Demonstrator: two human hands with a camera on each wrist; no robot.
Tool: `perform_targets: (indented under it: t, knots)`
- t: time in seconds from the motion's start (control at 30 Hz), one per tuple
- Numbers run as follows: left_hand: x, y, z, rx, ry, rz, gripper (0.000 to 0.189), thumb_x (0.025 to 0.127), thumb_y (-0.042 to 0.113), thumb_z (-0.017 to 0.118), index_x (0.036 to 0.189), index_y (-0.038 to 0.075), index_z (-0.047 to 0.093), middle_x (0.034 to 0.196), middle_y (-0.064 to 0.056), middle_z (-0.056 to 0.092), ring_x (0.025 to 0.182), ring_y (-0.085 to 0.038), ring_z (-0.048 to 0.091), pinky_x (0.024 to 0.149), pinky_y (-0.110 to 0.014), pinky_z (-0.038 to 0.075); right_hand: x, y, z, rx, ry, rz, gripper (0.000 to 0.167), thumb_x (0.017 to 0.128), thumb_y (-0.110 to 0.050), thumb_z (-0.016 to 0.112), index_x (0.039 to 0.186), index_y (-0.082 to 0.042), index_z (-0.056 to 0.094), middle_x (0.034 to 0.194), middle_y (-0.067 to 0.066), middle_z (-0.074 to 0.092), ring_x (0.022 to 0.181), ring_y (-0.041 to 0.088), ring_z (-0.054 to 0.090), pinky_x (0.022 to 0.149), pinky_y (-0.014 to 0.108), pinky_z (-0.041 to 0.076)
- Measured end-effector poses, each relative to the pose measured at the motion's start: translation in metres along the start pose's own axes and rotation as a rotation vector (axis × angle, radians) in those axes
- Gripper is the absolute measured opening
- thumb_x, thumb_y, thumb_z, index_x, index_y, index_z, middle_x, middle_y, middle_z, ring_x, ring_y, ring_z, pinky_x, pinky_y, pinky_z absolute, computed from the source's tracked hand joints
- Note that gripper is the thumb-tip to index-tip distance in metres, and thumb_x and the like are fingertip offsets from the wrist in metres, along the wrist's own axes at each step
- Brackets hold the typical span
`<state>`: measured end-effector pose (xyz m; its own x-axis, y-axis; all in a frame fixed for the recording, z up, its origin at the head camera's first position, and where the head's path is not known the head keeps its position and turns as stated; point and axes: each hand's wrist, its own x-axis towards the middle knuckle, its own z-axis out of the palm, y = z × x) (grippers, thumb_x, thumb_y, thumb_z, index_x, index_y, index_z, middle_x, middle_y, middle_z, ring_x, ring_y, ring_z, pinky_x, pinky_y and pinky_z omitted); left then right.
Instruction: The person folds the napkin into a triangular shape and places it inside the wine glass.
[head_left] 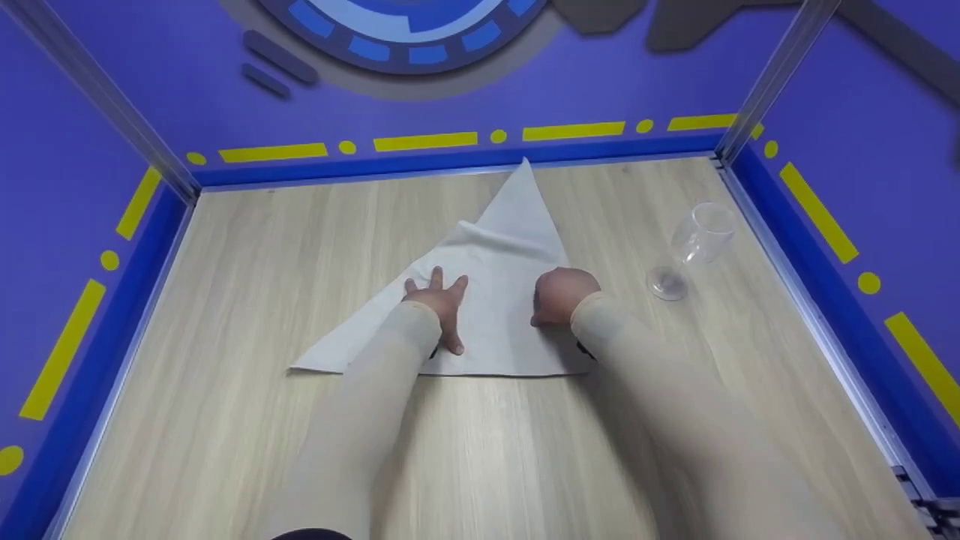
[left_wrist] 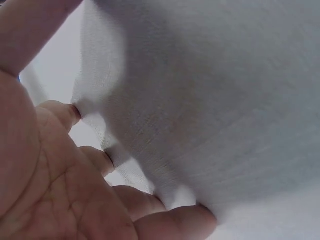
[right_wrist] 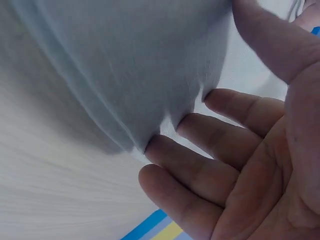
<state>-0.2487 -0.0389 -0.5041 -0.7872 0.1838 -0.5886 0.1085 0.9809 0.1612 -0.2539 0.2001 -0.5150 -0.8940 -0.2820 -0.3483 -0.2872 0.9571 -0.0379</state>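
- Left hand [head_left: 441,306] and right hand [head_left: 564,295]: bare.
- Left sleeve [head_left: 356,435] and right sleeve [head_left: 694,427]: long, cream-coloured, with close-fitting cuffs [head_left: 598,316].
- Under each cuff, a small black piece [head_left: 584,349].

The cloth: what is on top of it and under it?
On the cloth are the left hand and right hand. Beneath is the table; whatever else it covers cannot be seen.

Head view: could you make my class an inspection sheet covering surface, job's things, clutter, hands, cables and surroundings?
Surface: light wood-grain tabletop.
Job's things: pale cloth, roughly triangular, with a raised crease towards its far side.
Clutter: clear stemmed glass, upright, right of the cloth and apart from it.
Left hand: fingers spread, touching the cloth.
Right hand: fingertips touching the cloth near its right edge.
Cables: nothing seen.
Surroundings: purple-blue walls with yellow markings.
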Motion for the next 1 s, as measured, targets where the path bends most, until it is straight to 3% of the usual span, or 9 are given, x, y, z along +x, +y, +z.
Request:
perform_targets:
  t: [0.07, 0.13, 0.2, 0.27, 0.37, 0.47, 0.7, 1.0]
  knots:
    - [-0.003, 0.004, 0.001, -0.005, 0.011, -0.013, 0.135, 0.070, 0.033, 0.100, 0.171, 0.031, 0.010, 0.176, -0.022, -0.012, 0.154, -0.068, 0.005, 0.121, -0.071, 0.031, 0.003, 0.003, 0.002, 0.016, 0.031, -0.003, 0.043, 0.087, -0.040, 0.084, 0.111, -0.006, 0.074, 0.108, 0.014, 0.075, 0.091, 0.029, 0.069, 0.090, 0.050, 0.060]
    - [-0.006, 0.009, 0.002, 0.003, 0.012, -0.012, 0.132, 0.073, 0.034, 0.098, 0.171, 0.025, 0.010, 0.175, -0.028, -0.009, 0.156, -0.064, 0.007, 0.121, -0.073, 0.027, 0.005, 0.007, 0.005, 0.037, 0.036, -0.009, 0.059, 0.088, -0.038, 0.085, 0.132, -0.004, 0.066, 0.136, 0.019, 0.067, 0.118, 0.038, 0.068, 0.102, 0.053, 0.056]
    - [-0.009, 0.013, 0.004, 0.005, 0.007, -0.016, 0.128, 0.078, 0.041, 0.094, 0.171, 0.021, 0.009, 0.174, -0.031, -0.005, 0.158, -0.059, 0.009, 0.123, -0.074, 0.024, 0.007, 0.011, 0.008, 0.063, -0.001, -0.010, 0.078, 0.089, -0.038, 0.084, 0.152, -0.006, 0.052, 0.159, 0.022, 0.048, 0.141, 0.046, 0.053, 0.113, 0.057, 0.048]
    - [-0.011, 0.015, 0.005, 0.025, 0.000, -0.012, 0.125, 0.082, 0.051, 0.088, 0.171, 0.018, 0.006, 0.173, -0.033, -0.002, 0.161, -0.051, 0.009, 0.127, -0.070, 0.016, 0.009, 0.015, 0.010, 0.078, -0.052, -0.004, 0.088, 0.092, -0.040, 0.081, 0.162, -0.008, 0.039, 0.171, 0.021, 0.032, 0.153, 0.050, 0.036, 0.120, 0.059, 0.040]
    - [-0.011, 0.016, 0.007, 0.039, 0.005, -0.018, 0.124, 0.083, 0.062, 0.082, 0.171, 0.019, 0.005, 0.174, -0.031, -0.001, 0.163, -0.045, 0.007, 0.129, -0.068, 0.013, 0.010, 0.018, 0.011, 0.081, -0.109, 0.015, 0.088, 0.095, -0.043, 0.077, 0.165, -0.008, 0.034, 0.173, 0.020, 0.027, 0.156, 0.049, 0.030, 0.123, 0.058, 0.037]
    - [-0.008, 0.014, 0.008, 0.035, 0.016, -0.011, 0.125, 0.082, 0.061, 0.084, 0.171, 0.019, 0.007, 0.174, -0.031, 0.000, 0.164, -0.043, 0.006, 0.128, -0.069, 0.012, 0.010, 0.018, 0.012, 0.060, -0.126, 0.023, 0.088, 0.096, -0.046, 0.075, 0.164, -0.007, 0.035, 0.172, 0.021, 0.028, 0.156, 0.048, 0.032, 0.122, 0.058, 0.038]
    - [-0.002, 0.010, 0.009, 0.019, 0.024, 0.004, 0.128, 0.080, 0.057, 0.088, 0.171, 0.018, 0.008, 0.174, -0.032, 0.000, 0.164, -0.044, 0.004, 0.128, -0.070, 0.010, 0.009, 0.015, 0.010, 0.009, -0.117, 0.030, 0.087, 0.093, -0.051, 0.076, 0.160, -0.007, 0.042, 0.165, 0.022, 0.041, 0.142, 0.044, 0.053, 0.112, 0.056, 0.050]
    - [0.001, 0.009, 0.009, 0.029, 0.023, 0.004, 0.129, 0.078, 0.057, 0.089, 0.171, 0.019, 0.008, 0.174, -0.031, 0.000, 0.164, -0.043, 0.003, 0.128, -0.070, 0.010, 0.006, 0.011, 0.009, -0.003, -0.093, 0.026, 0.085, 0.093, -0.051, 0.077, 0.157, -0.005, 0.046, 0.164, 0.025, 0.043, 0.137, 0.044, 0.058, 0.111, 0.054, 0.051]
